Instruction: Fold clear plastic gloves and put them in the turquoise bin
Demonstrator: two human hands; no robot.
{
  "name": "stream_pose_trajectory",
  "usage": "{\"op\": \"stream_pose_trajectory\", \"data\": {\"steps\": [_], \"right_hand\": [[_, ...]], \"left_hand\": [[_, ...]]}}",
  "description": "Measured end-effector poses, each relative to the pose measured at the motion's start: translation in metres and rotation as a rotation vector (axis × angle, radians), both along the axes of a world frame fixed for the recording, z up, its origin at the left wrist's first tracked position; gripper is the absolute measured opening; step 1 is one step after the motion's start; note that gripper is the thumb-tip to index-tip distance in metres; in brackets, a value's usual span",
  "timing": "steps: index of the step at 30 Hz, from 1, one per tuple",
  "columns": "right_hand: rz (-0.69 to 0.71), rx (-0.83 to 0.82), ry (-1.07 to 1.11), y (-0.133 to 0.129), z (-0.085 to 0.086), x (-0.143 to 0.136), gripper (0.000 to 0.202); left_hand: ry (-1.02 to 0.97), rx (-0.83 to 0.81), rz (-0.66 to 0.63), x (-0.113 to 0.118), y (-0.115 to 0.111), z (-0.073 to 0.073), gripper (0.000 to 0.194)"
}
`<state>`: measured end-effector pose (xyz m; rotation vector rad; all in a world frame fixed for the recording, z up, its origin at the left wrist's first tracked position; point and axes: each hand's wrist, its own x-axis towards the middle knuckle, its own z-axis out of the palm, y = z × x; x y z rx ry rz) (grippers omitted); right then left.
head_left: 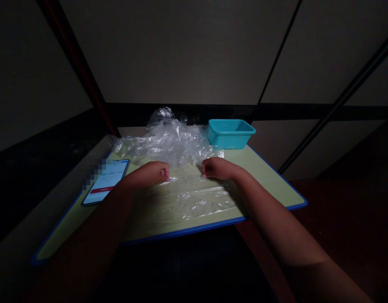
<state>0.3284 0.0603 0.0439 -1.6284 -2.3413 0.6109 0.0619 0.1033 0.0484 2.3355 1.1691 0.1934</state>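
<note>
A clear plastic bag (200, 202) lies spread flat over the front half of the small table. My left hand (157, 172) pinches its upper edge on the left, fingers closed. My right hand (214, 167) pinches the same edge a short way to the right, its fingertips also pressed together. Between the two hands the thin film is hard to make out against the yellow top. Just beyond them rises a loose, crumpled heap of clear plastic bags (173, 141).
A turquoise plastic basket (231, 141) stands at the back right corner. On the left lies a phone (102, 185) with a timer on its screen, partly behind my left forearm. The yellow table (269, 185) has a blue rim, and panelled doors (187, 50) rise behind it.
</note>
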Motion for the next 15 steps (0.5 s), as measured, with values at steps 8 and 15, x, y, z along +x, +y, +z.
{"op": "stream_pose_trajectory", "data": {"steps": [8,15], "right_hand": [[-0.010,0.025,0.034,-0.0009,-0.0006,-0.0004,0.010],[0.015,0.006,-0.010,-0.0010,-0.0023,-0.0045,0.006]], "left_hand": [[0.006,-0.015,0.012,0.0016,0.0000,-0.0014,0.017],[-0.065,-0.053,0.030,0.0083,-0.0047,-0.0048,0.027]]}}
